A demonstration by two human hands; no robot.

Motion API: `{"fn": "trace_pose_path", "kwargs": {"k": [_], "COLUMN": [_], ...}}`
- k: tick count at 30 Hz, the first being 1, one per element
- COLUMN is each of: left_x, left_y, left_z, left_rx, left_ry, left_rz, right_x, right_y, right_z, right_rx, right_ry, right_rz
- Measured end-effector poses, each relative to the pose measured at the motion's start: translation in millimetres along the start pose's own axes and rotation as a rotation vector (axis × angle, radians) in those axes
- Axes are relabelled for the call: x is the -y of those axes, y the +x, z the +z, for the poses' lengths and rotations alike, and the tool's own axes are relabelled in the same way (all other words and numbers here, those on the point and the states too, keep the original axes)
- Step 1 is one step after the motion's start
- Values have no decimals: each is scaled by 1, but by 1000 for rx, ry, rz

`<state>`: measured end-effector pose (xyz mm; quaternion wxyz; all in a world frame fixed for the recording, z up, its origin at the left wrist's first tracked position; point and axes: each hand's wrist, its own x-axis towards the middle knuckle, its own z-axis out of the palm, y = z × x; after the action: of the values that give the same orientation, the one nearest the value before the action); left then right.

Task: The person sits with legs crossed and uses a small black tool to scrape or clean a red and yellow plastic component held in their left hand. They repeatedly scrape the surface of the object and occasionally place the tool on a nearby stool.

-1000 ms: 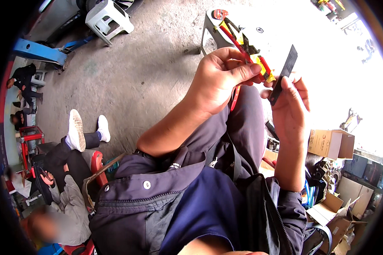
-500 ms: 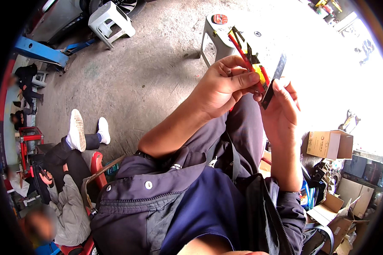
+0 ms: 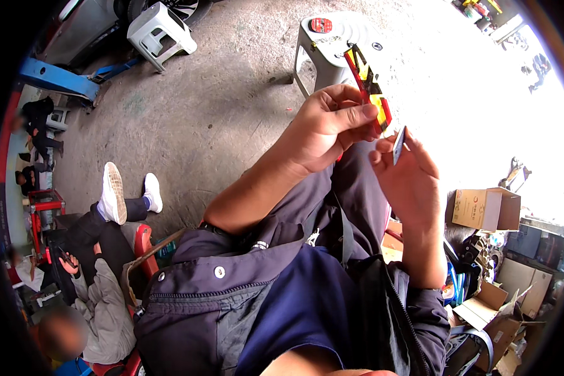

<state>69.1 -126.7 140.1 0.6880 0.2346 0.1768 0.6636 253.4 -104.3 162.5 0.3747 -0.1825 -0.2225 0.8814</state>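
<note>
My left hand [image 3: 332, 128] is closed, thumb on top, round the lower part of a narrow red, yellow and black piece [image 3: 382, 109]. It looks like a printed sleeve or torn packet, its jagged upper end reaching past my fingers; I cannot make out its exact kind. Close by on the right, my right hand [image 3: 410, 178] pinches a thin, flat grey-blue strip [image 3: 399, 145] between thumb and fingers. The strip is tilted almost edge-on, so most of its face is hidden. A small gap separates it from the coloured piece.
Beyond my hands stands a pale plastic stool [image 3: 323, 53] with a red round-cornered item [image 3: 321, 25] on it. Another white stool [image 3: 163, 37] and a blue lift arm [image 3: 59, 78] are far left. A seated person [image 3: 106, 313] is at left; cardboard boxes [image 3: 473, 210] lie at right.
The strip in my right hand has turned from long and upright to foreshortened, and that hand has dropped slightly away from my left. The coloured piece has rotated, showing more yellow.
</note>
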Motion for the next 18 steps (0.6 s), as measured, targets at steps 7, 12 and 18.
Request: {"fn": "trace_pose_path", "kwargs": {"k": [7,12,18], "left_x": [-6,-3,-7], "left_y": [-5,-17,-27], "left_z": [8,21,40], "left_rx": [17,97,11], "left_ry": [-275,-403,-260], "left_rz": [-224,-351,-307], "right_x": [27,47,50], "right_y": [6,7,-8], "right_z": [-16,13,29], "right_rx": [-349,220,437], "right_ry": [-1067,-1904,-2002], "right_rz": [-1140,-1713,-1639]}}
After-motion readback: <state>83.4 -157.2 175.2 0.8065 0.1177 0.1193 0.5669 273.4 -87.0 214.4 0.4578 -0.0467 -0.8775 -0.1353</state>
